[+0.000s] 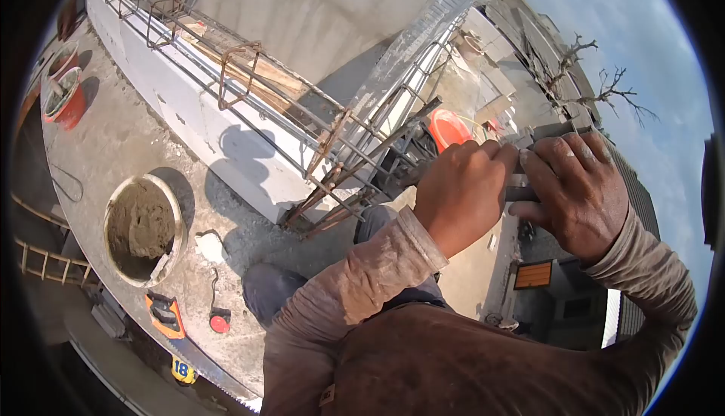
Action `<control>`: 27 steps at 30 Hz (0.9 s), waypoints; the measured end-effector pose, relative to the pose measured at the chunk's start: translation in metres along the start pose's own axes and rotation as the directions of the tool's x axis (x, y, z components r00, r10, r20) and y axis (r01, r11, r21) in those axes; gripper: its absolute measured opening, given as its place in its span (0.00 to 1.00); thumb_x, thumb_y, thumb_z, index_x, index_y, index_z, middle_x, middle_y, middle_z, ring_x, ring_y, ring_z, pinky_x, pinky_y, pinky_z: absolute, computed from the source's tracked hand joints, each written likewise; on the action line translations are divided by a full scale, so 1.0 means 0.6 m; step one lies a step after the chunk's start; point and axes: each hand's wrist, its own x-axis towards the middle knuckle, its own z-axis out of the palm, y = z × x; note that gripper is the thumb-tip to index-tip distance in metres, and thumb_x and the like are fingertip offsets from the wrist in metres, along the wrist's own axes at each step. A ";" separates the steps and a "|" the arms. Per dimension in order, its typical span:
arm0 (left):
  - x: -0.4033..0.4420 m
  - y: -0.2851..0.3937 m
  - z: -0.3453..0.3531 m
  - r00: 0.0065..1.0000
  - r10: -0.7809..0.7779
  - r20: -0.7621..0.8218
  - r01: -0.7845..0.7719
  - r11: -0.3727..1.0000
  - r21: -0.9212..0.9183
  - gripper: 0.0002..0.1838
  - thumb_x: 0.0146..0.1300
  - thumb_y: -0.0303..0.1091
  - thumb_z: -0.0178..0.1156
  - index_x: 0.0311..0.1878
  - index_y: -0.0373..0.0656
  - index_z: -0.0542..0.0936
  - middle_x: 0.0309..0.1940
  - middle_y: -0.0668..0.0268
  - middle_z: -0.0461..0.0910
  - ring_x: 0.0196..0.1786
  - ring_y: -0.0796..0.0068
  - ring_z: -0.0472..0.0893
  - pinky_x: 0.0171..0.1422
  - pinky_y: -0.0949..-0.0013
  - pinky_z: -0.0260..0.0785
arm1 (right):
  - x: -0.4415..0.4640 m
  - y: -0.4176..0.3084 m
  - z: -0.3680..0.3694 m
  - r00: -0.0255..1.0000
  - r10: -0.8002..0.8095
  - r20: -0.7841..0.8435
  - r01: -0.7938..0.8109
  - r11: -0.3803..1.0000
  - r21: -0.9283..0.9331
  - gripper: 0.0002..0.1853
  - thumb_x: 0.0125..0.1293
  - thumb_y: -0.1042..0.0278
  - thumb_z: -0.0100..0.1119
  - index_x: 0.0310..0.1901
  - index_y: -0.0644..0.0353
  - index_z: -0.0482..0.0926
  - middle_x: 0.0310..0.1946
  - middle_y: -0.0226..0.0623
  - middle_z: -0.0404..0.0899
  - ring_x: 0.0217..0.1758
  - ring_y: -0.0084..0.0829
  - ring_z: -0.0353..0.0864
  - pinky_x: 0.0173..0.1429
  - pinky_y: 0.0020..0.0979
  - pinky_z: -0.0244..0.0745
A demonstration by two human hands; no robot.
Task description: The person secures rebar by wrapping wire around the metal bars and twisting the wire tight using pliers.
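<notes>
Left hand [466, 195] and right hand [578, 189], each grip clamped on, seemingly, a dark bar [521, 194]

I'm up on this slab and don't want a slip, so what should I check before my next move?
1. Left hand and right hand both curled at the dark bar: ok.
2. Grip fully around the bar: cannot tell, fingers hide most of it.
3. Gloves on: not ok, both hands are bare.
4. Saw put away: not ok, it lies loose near the edge of the slab.
5. Round tub of mortar upright: ok.
6. Footing: cannot tell, feet out of sight.
</notes>
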 end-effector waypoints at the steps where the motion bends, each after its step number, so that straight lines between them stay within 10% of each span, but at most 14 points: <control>1: 0.003 0.000 -0.005 0.987 -0.054 0.150 0.052 0.999 0.015 0.08 0.56 0.26 0.58 0.40 0.37 0.79 0.31 0.55 0.81 0.36 0.52 0.83 0.37 0.55 0.75 | -0.003 0.003 0.001 1.000 0.005 0.004 -0.005 1.000 -0.004 0.22 0.59 0.47 0.62 0.35 0.62 0.77 0.33 0.40 0.78 0.37 0.39 0.81 0.43 0.38 0.74; 7: 0.013 0.005 -0.031 0.919 -0.102 0.380 0.091 0.995 0.048 0.20 0.55 0.41 0.70 0.44 0.40 0.76 0.33 0.53 0.80 0.40 0.50 0.82 0.42 0.54 0.74 | -0.003 0.023 0.008 0.909 0.122 0.398 -0.255 0.919 0.301 0.21 0.68 0.49 0.59 0.35 0.64 0.78 0.19 0.41 0.76 0.24 0.43 0.79 0.33 0.40 0.73; 11: -0.031 0.036 -0.019 1.000 0.024 -0.005 -0.024 0.997 0.078 0.28 0.52 0.42 0.72 0.53 0.40 0.74 0.45 0.56 0.77 0.51 0.55 0.77 0.55 0.54 0.70 | 0.013 0.077 0.038 0.681 0.045 0.731 -0.664 0.458 0.591 0.23 0.76 0.50 0.49 0.38 0.65 0.80 0.17 0.38 0.78 0.16 0.29 0.77 0.25 0.34 0.73; 14: -0.039 0.021 0.013 0.992 0.096 -0.082 -0.079 0.979 0.186 0.27 0.48 0.38 0.73 0.51 0.40 0.75 0.43 0.61 0.75 0.49 0.60 0.76 0.55 0.57 0.70 | 0.003 0.096 0.059 0.277 -0.235 0.932 -0.958 -0.141 0.249 0.26 0.73 0.45 0.53 0.43 0.67 0.80 0.16 0.34 0.77 0.10 0.22 0.69 0.16 0.26 0.68; 19: -0.001 0.003 0.017 0.979 0.157 0.127 -0.171 0.979 0.107 0.12 0.47 0.33 0.69 0.28 0.43 0.74 0.26 0.64 0.79 0.29 0.63 0.82 0.33 0.63 0.75 | -0.067 0.092 0.093 0.361 -0.571 0.737 -0.929 -0.286 0.233 0.24 0.67 0.49 0.64 0.46 0.68 0.78 0.20 0.35 0.76 0.14 0.22 0.72 0.22 0.27 0.72; 22: 0.019 0.029 0.027 0.877 0.180 0.445 -0.275 0.948 0.159 0.03 0.55 0.31 0.60 0.31 0.44 0.76 0.22 0.64 0.79 0.28 0.62 0.83 0.33 0.62 0.76 | -0.105 0.071 0.090 0.584 -0.352 0.732 -0.755 0.098 0.649 0.18 0.60 0.69 0.62 0.50 0.67 0.77 0.30 0.39 0.80 0.32 0.31 0.81 0.40 0.33 0.74; 27: -0.042 0.036 0.080 0.818 0.049 0.573 -0.223 0.946 0.236 0.05 0.56 0.32 0.61 0.32 0.43 0.76 0.27 0.62 0.78 0.33 0.62 0.82 0.39 0.63 0.74 | -0.212 -0.024 0.188 0.790 -0.099 0.605 -0.602 0.057 0.796 0.19 0.55 0.73 0.59 0.50 0.66 0.77 0.32 0.48 0.80 0.32 0.39 0.81 0.41 0.36 0.75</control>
